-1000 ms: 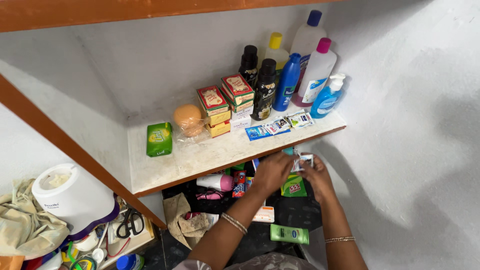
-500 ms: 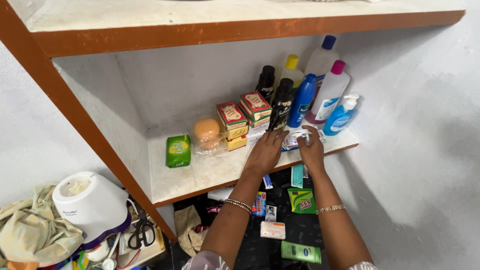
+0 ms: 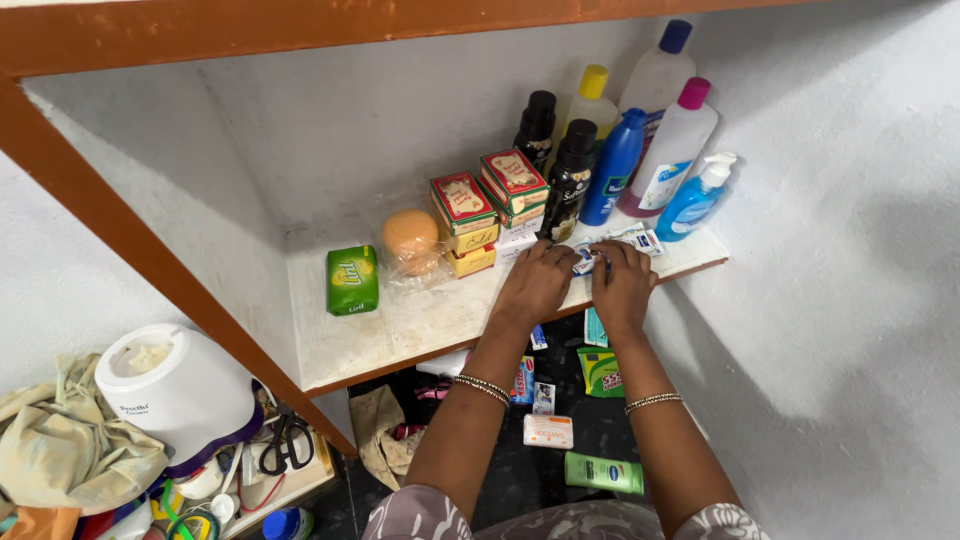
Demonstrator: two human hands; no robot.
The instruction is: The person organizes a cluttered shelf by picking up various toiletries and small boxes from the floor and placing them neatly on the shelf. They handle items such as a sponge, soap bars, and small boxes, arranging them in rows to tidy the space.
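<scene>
Both my hands rest on the white shelf [image 3: 400,330] near its front right edge. My left hand [image 3: 537,283] lies flat, fingers over small sachets. My right hand [image 3: 622,281] presses down beside it on a strip of small blue and white sachets [image 3: 640,240], fingertips on the packets. Just behind my hands stand two dark bottles [image 3: 570,180] and stacked red and yellow soap boxes [image 3: 470,215]. Whether either hand grips a sachet is hidden by the fingers.
On the shelf: a green soap bar [image 3: 352,280], an orange ball in plastic [image 3: 411,240], blue bottle [image 3: 616,165], white bottles [image 3: 672,145], blue pump bottle [image 3: 697,198]. Below, packets and a green tube [image 3: 603,472] lie on a dark floor. A white appliance [image 3: 175,395] and scissors [image 3: 285,440] sit left.
My hands rose from the lower dark area up onto the shelf, carrying small sachets, and now press them down beside the strip at the front right.
</scene>
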